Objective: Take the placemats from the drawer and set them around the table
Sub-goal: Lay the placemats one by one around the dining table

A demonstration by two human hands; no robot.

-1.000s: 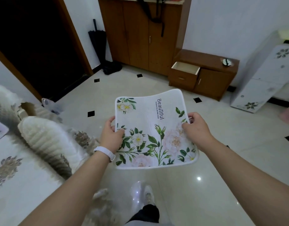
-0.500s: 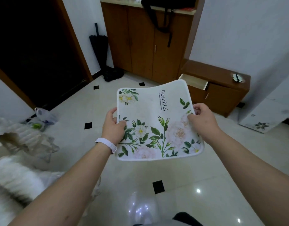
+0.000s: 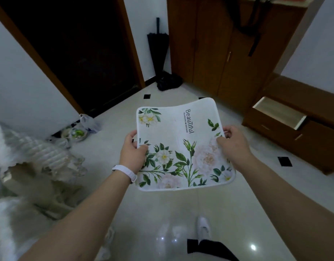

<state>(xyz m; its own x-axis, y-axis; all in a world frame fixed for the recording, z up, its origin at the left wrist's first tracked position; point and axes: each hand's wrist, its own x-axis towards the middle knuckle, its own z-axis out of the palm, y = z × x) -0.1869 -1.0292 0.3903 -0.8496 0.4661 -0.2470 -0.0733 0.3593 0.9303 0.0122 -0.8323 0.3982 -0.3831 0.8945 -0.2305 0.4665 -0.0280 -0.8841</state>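
Note:
I hold a white placemat (image 3: 183, 136) printed with green leaves, pale flowers and the word "Beautiful" flat in front of me above the floor. My left hand (image 3: 133, 152) pinches its left edge, thumb on top. My right hand (image 3: 233, 146) pinches its right edge the same way. The mat sags a little in the middle. The open drawer (image 3: 279, 114) of a low brown cabinet shows at the right; its inside looks pale, contents cannot be told.
A tall brown wardrobe (image 3: 228, 49) stands ahead, with a black umbrella (image 3: 157, 51) in the corner beside it. A dark doorway (image 3: 72, 49) is at the left. A fluffy white chair cover (image 3: 32, 159) and plastic bags (image 3: 81, 127) sit at the left on the glossy tiled floor.
The view has swung left and closer to the wardrobe; the drawer cabinet has slid to the right edge. Both hands keep the same hold on the placemat.

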